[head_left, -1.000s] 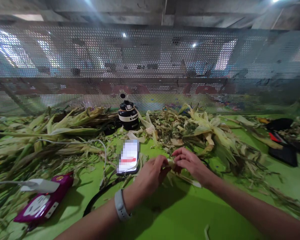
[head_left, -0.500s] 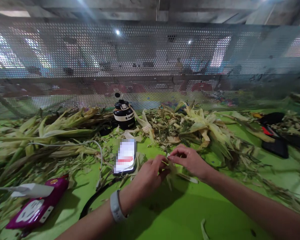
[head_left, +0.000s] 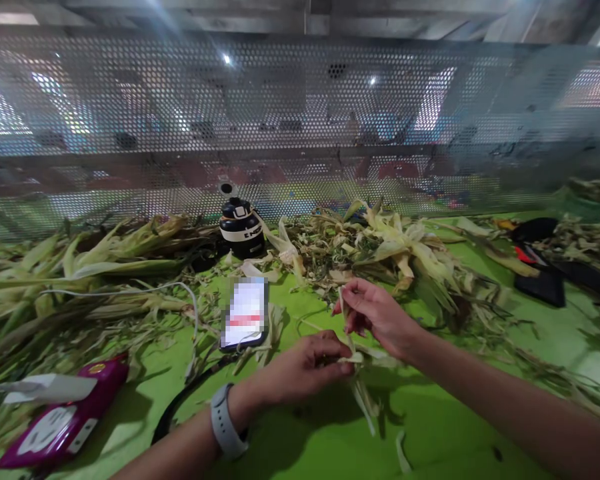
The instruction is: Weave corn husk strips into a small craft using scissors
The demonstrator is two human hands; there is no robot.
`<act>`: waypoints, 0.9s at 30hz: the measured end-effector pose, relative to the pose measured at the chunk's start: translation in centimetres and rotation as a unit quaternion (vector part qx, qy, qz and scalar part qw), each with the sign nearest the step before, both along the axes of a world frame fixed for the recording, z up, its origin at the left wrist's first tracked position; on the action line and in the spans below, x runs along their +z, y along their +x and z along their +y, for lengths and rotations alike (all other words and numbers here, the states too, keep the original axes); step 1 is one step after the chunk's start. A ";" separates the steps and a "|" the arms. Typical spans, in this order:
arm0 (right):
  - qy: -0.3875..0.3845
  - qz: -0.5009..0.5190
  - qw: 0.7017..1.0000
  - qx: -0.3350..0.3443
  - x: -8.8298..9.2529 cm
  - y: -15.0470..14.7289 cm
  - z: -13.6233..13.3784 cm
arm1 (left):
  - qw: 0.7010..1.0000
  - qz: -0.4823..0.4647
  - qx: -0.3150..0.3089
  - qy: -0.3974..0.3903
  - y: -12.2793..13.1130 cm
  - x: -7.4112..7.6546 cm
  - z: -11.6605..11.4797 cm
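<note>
Pale corn husk strips (head_left: 363, 397) hang from the fingers of my left hand (head_left: 313, 363), which is pinched shut on them above the green table. A light-grey watch (head_left: 226, 421) is on that wrist. My right hand (head_left: 375, 313), a little higher and farther away, pinches an upright husk strip (head_left: 344, 307) between thumb and fingers. This strip runs down toward the left fingertips; where it joins the piece there is hard to make out. Just left of my hands lies a phone (head_left: 245, 313) with a lit screen, a curled husk beside it.
Dried corn husks (head_left: 115, 257) heap up at the left, and more husks (head_left: 410, 250) at the back right. A dark bottle (head_left: 241, 230) stands before the perforated metal screen (head_left: 290, 120). A magenta device (head_left: 65, 417) with a white plug lies front left; a black phone (head_left: 540, 287) lies right.
My hands have moved apart: the left came down and right, while the right now raises a strip upright. The hanging husk strips show more fully. The view has shifted slightly.
</note>
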State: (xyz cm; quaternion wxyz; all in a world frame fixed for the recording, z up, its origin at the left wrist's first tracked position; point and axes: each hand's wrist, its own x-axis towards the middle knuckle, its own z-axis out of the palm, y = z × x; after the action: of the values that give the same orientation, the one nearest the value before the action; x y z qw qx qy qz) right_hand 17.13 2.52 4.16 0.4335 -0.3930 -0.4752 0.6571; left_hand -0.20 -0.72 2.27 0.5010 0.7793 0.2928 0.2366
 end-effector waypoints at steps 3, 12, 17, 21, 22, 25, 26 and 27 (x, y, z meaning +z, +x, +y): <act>0.008 0.036 0.999 -0.036 0.1 0.1 0.2 | 0.997 -0.025 -0.012 -0.067 -0.2 0.1 -0.1; 0.007 0.067 0.998 -0.014 0.1 0.2 0.3 | 0.972 -0.088 0.039 -0.216 0.2 0.6 -0.6; 0.024 0.061 0.997 -0.033 0.0 0.0 0.3 | 0.958 -0.031 0.004 -0.286 0.0 0.0 -0.7; 0.006 0.005 0.999 -0.038 -0.3 0.4 0.9 | 0.954 -0.100 0.053 -0.277 0.0 -0.3 -0.2; 0.006 -0.017 0.999 -0.046 -0.3 0.6 1.1 | 0.952 -0.128 0.091 -0.262 0.0 -0.5 0.1; 0.043 -0.069 0.995 -0.053 -0.4 1.0 1.3 | 0.929 -0.206 0.198 -0.236 0.3 -1.3 0.8; 0.058 -0.077 0.995 -0.034 -0.3 1.1 1.2 | 0.925 -0.217 0.210 -0.232 0.3 -1.6 1.0; 0.067 -0.080 0.995 -0.004 -0.3 1.2 1.1 | 0.922 -0.223 0.221 -0.228 0.4 -1.8 1.2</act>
State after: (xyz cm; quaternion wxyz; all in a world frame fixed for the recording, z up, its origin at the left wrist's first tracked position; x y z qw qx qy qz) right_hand 18.30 3.64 3.91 0.4221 -0.4167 -0.5496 0.5884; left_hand 0.15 0.46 0.45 0.6523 0.4870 0.3842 0.4356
